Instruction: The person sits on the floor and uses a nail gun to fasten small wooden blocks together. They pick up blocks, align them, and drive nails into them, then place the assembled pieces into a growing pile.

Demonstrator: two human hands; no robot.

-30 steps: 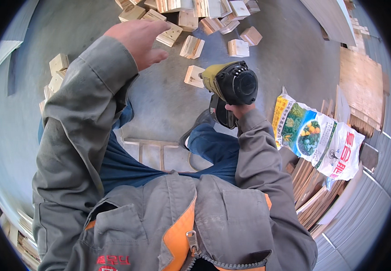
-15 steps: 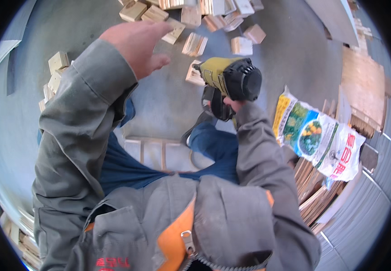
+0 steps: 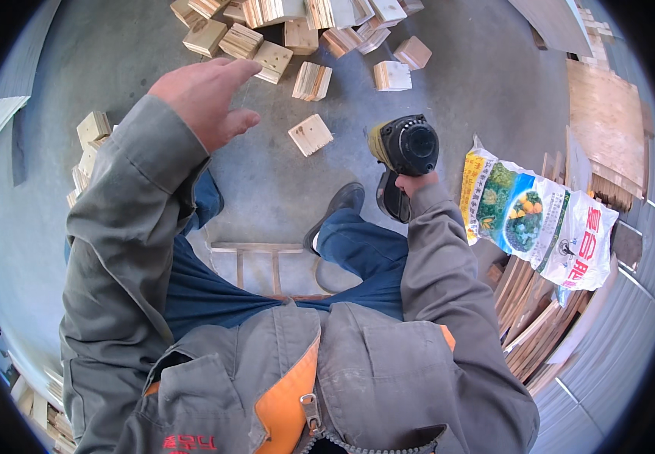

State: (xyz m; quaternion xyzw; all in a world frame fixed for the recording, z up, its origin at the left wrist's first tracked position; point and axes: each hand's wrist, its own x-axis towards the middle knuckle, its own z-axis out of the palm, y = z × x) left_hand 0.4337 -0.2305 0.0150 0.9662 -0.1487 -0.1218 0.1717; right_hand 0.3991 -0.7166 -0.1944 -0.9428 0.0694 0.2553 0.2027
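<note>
My left hand (image 3: 208,100) is open and empty, its thumb apart from the stretched fingers, held out over the floor just short of the wooden blocks. In my right hand (image 3: 417,183) is a yellow and black nail gun (image 3: 412,146), its round black end cap turned up toward me and its nose mostly hidden behind the body. My fingers are wrapped round its handle, partly out of sight. A single square wooden block (image 3: 311,135) lies on the floor between my two hands. Beyond it several layered wooden blocks (image 3: 271,62) lie in a loose heap.
More blocks (image 3: 93,130) are stacked at the left, beyond my left sleeve. A white printed sack (image 3: 543,216) rests on wooden strips (image 3: 528,306) at the right. Plywood sheets (image 3: 608,121) stand at the far right. Under my legs is a slatted wooden frame (image 3: 258,248).
The nail gun has swung away from the single block, so that block now shows whole. My right hand has shifted slightly right; my left hand has moved a little left.
</note>
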